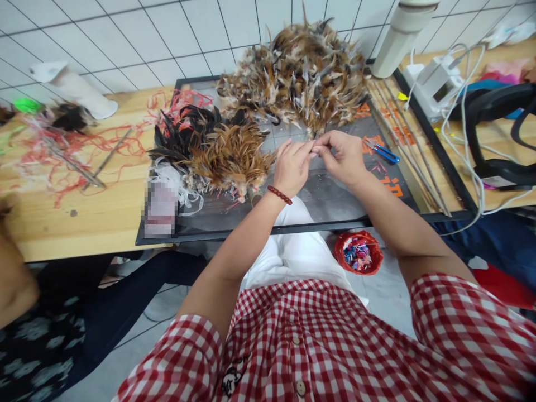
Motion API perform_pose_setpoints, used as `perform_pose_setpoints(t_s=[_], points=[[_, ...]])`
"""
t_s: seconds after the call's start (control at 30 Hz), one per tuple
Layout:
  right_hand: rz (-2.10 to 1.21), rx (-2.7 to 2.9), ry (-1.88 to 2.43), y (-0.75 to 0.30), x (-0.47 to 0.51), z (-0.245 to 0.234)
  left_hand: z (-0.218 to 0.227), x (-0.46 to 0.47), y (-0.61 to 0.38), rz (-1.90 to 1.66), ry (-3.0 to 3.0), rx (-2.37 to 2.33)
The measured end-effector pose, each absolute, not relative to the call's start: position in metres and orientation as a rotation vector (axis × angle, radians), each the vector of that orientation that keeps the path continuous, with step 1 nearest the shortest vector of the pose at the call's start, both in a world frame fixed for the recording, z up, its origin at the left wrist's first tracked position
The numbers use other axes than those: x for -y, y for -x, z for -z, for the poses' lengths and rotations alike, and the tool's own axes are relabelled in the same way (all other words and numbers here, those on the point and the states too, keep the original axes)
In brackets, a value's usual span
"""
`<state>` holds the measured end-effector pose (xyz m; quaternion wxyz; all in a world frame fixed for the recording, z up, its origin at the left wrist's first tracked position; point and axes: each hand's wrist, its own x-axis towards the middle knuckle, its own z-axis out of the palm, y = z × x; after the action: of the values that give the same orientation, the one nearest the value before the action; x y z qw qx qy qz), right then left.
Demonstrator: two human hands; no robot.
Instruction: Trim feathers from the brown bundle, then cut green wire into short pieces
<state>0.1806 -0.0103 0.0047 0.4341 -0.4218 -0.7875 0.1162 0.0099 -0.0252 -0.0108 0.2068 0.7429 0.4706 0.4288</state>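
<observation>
At the far left a neighbour's bare arm (14,273) shows beside the wooden table (104,215). Farther back on it stands a leaning white tube (86,92), with loose red strings (136,146) strewn to its right and two thin rods (111,152) lying among them, their near ends close together. Next comes a dark mat (330,201) in a black frame. At its left side lie a small blurred-out item (160,212), a tangle of white ribbon (184,187), black feathers (180,137) and, against these, brown feathers (237,153).

The left hand (292,166), a beaded bracelet (280,195) on its wrist, is just right of the brown feathers. Its fingertips meet those of the right hand (344,156) in a narrow pinch above the mat; whatever is between them is too small to tell. Just behind the hands rises a large feather pile (301,78).

Below the table's edge, left of the right forearm, a red basket (379,260) holds colourful scraps. Right of the right hand lies a blue-handled tool (387,153), then several long thin sticks (414,151). A white pipe (402,42) stands behind, with a white charger (439,84), cables and a black strap (471,123) farthest right.
</observation>
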Motion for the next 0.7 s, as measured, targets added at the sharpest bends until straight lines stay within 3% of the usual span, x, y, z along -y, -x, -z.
perform_pose_setpoints(t_s=[0.7], points=[[-0.291,1.924,1.085,-0.173,0.008,0.004,0.017,0.027,-0.013,-1.143,-2.023,-1.344]])
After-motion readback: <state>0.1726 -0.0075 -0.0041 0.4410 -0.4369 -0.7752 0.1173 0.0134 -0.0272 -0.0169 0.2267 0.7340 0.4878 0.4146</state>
